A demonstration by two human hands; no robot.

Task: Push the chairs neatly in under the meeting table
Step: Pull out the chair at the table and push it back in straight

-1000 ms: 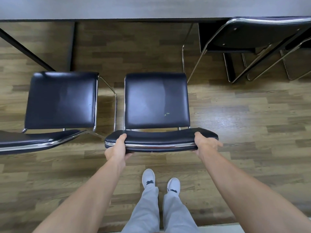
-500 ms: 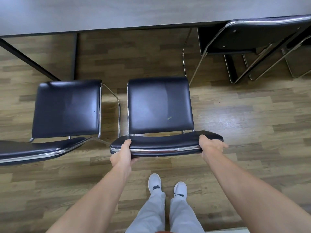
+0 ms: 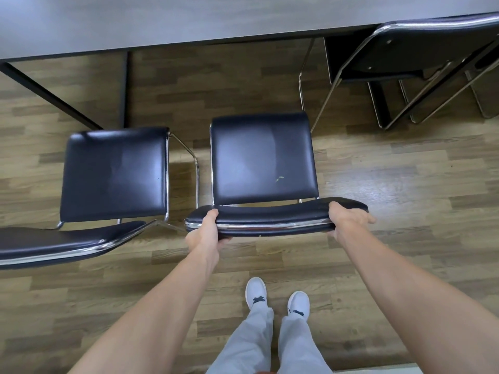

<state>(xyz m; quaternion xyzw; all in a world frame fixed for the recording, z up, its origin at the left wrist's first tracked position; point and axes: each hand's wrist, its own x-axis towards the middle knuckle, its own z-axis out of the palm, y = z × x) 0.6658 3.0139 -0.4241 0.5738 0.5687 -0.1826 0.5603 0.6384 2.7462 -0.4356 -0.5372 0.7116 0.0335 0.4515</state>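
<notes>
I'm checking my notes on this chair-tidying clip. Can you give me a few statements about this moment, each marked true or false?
1. Both hands hold the backrest of the middle chair, the left hand near one end and the right hand near the other. True.
2. The middle chair's seat is already under the table. False: bare floor shows between the seat's front edge and the table edge.
3. The left chair stands beside the middle chair, also clear of the table. True.
4. The chair on the right is pulled furthest from the table. False: it is the closest, with its backrest at the table edge.
5. The person is barefoot. False: white shoes show.
</notes>
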